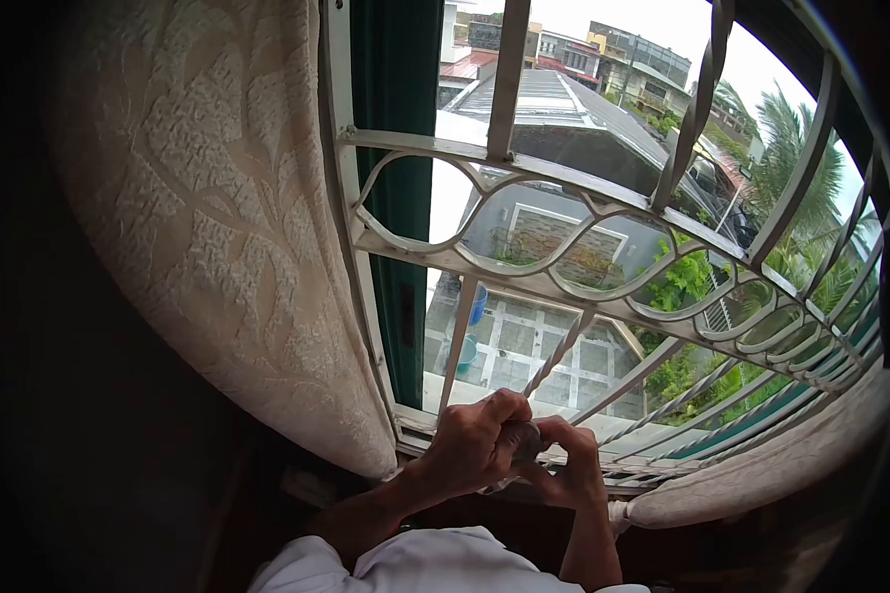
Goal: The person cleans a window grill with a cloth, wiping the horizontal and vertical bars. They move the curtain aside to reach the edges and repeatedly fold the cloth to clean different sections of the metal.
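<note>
My left hand (467,447) and my right hand (567,465) meet at the bottom of a white metal window grille (425,255). Both hands have bent fingers, with the fingertips close together around a small greyish-brown thing (520,441); I cannot make out what it is. A twisted grille bar (560,348) rises just behind the hands. The fingers partly hide the lower rail there.
A cream patterned curtain (237,227) hangs at the left, and another curtain (761,469) is gathered at the lower right. A dark green frame (398,296) stands behind the grille. Outside are a tiled yard (539,341), roofs and palm trees.
</note>
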The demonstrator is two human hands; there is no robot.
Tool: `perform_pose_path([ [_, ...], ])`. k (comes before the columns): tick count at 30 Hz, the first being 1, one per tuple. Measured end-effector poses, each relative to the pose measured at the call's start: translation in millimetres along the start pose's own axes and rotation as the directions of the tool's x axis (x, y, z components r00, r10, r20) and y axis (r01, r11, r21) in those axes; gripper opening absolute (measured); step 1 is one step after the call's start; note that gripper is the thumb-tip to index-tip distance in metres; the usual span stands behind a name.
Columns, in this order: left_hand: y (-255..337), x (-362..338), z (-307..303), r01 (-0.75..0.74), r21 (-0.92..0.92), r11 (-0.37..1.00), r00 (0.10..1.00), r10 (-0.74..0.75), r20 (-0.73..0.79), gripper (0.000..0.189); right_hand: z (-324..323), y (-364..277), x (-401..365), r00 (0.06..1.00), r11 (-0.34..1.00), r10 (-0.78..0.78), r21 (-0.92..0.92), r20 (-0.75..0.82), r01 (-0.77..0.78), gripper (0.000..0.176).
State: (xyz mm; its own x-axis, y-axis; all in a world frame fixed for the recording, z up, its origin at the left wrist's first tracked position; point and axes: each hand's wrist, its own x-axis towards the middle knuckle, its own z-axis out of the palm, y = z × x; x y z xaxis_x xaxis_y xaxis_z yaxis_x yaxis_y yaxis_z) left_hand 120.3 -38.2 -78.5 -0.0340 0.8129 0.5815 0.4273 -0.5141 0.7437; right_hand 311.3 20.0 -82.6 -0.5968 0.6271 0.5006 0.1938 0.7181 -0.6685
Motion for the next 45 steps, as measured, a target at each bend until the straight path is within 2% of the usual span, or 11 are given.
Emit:
perform_pose_path([
  [9,-10.4,0.8,-47.5,-0.026,0.084,0.996,0.978,0.008,0.210,0.026,-1.7,18.7,4.1,0.998,0.995,0.005,0.103,-0.066,0.002,0.028],
  [13,2.0,10.4,-45.9,-0.084,-0.071,0.994,0.996,0.083,-0.014,0.026,6.9,-6.6,37.3,0.985,0.968,-0.133,0.198,-0.107,0.152,0.032],
  [17,19.0,32.5,-42.0,-0.205,-0.023,0.978,0.948,0.193,-0.254,0.019,20.7,-13.9,52.4,0.997,0.909,-0.016,0.414,-0.079,0.047,0.030],
  [20,19.5,34.1,-46.0,-0.177,-0.020,0.984,0.946,0.164,-0.278,0.018,16.3,-38.2,80.9,0.923,0.909,-0.357,-0.279,-0.145,0.308,0.027],
  [21,18.6,33.4,-47.5,-0.159,-0.019,0.987,0.953,0.148,-0.266,0.018,19.3,-40.9,86.1,0.923,0.909,-0.358,-0.278,-0.141,0.310,0.027],
  [24,18.0,31.5,-54.5,-0.174,-0.006,0.985,0.952,0.166,-0.258,0.015,31.3,-35.9,87.4,0.935,0.938,-0.323,0.080,-0.147,0.336,0.021],
  [29,-4.0,18.4,-45.3,-0.129,-0.127,0.983,0.929,0.075,-0.362,0.028,37.5,-46.3,97.6,0.965,0.963,-0.132,0.202,-0.229,0.179,0.013],
  [31,-4.9,14.7,-22.7,-0.159,-0.158,0.975,0.780,0.026,-0.626,0.042,42.6,-53.5,105.7,0.936,0.937,0.025,0.334,-0.351,0.100,0.005],
  [39,10.3,30.3,-38.8,-0.237,0.200,0.951,0.794,0.308,-0.524,0.033,47.2,-82.1,137.8,0.898,0.887,0.191,0.461,-0.397,0.015,0.011],
  [43,4.2,37.1,-49.4,-0.225,0.246,0.943,0.772,0.326,-0.546,0.020,32.6,-68.4,140.1,0.979,0.838,-0.002,0.534,-0.204,0.113,0.017],
  [45,0.1,35.9,-56.1,-0.220,-0.084,0.972,0.827,0.140,-0.544,0.017,20.2,-61.1,140.1,0.987,0.843,-0.156,0.518,-0.028,0.148,0.019],
])
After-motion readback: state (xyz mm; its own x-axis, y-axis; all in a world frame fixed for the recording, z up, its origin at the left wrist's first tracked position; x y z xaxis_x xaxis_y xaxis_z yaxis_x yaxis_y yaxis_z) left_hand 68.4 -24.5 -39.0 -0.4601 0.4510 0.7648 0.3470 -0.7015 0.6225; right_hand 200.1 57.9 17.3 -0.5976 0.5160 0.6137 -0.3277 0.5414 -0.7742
